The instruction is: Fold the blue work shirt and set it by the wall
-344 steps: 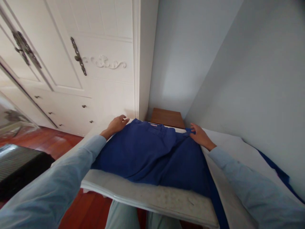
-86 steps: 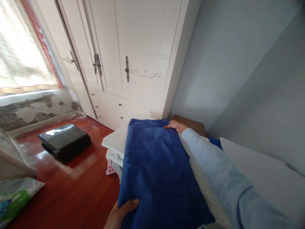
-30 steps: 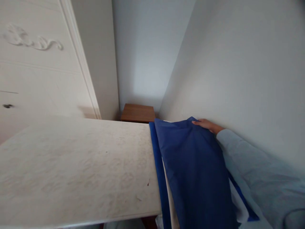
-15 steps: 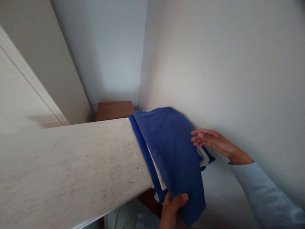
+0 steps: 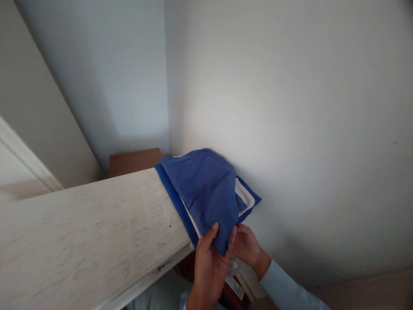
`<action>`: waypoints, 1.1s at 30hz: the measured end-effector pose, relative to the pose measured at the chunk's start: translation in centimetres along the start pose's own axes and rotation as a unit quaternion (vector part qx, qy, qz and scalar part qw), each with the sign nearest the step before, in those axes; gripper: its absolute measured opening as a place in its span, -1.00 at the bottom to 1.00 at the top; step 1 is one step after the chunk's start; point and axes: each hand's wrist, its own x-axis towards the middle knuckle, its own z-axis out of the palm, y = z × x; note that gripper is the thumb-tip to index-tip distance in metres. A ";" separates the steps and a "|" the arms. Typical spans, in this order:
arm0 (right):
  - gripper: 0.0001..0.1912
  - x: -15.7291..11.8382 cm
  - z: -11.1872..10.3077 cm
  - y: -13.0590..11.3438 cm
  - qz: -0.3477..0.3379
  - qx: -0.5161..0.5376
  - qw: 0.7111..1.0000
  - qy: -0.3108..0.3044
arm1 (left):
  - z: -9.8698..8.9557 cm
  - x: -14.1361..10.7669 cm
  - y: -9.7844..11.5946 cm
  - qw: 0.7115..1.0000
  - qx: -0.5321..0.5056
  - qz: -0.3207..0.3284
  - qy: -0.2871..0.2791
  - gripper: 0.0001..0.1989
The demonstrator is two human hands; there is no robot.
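Observation:
A blue folded cloth [image 5: 206,185] lies at the right end of the worn white tabletop [image 5: 106,224], its near corner hanging past the front edge. Beneath its upper layer shows a flat white sheet [image 5: 245,194], and under that a brighter blue layer [image 5: 177,201]. My left hand [image 5: 208,262] grips the near end of the cloth, thumb on top and fingers underneath. Beside it, my right hand [image 5: 248,244] has its fingers closed at the cloth's lower right edge. Its fingertips are partly hidden behind the fabric.
Pale walls meet in a corner behind the tabletop. A brown wooden piece of furniture [image 5: 135,160] stands beyond the far edge. To the left rises a tall pale panel [image 5: 38,107]. Below my hands are clear plastic and a printed white label [image 5: 235,287].
My right hand has come down and inward from the far right side to the cloth's near edge. The cloth's near end is now drawn together between both hands. The view has shifted right.

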 end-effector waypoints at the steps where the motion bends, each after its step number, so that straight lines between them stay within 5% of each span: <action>1: -0.84 0.5 0.7 -0.6 -0.017 -0.007 1.000 -0.003 | 0.2 -0.1 0.3 1.000 -0.002 0.009 0.003 -0.84; 4: -0.75 1.7 2.1 -3.4 -0.108 -0.035 0.993 0.030 | 0.1 -0.5 0.7 0.999 0.014 0.031 -0.009 -0.78; 8: -0.50 3.0 1.6 -7.6 -0.174 -0.114 0.967 0.148 | -0.6 -0.3 0.1 0.996 0.051 0.064 -0.024 -0.65; 12: -0.60 3.2 0.0 -10.2 -0.265 -0.126 0.916 0.273 | -1.5 0.6 -1.1 0.990 0.117 0.072 -0.013 -0.63; 15: -0.55 2.3 -1.6 -10.1 -0.341 -0.106 0.873 0.332 | -2.5 1.1 -1.9 0.985 0.159 0.063 0.009 -0.68; 23: -0.68 -0.1 -7.2 -8.0 -0.344 -0.166 0.855 0.351 | -5.5 1.8 -4.4 0.977 0.199 0.068 0.019 -0.71; 25: -0.51 -0.6 -6.9 -7.9 -0.394 -0.238 0.800 0.385 | -6.6 2.5 -4.7 0.974 0.212 0.081 0.014 -0.63; 28: -0.37 -1.9 -3.9 -7.9 -0.481 -0.435 0.667 0.367 | -8.4 3.5 -4.8 0.965 0.246 0.092 -0.002 -0.45; 30: -0.45 -2.5 -0.8 -8.1 -0.502 -0.570 0.599 0.254 | -9.4 4.1 -4.6 0.953 0.285 0.099 -0.021 -0.37; 33: -0.43 -1.6 3.8 -9.0 -0.505 -0.667 0.544 0.059 | -10.3 4.7 -4.4 0.936 0.331 0.113 -0.040 -0.30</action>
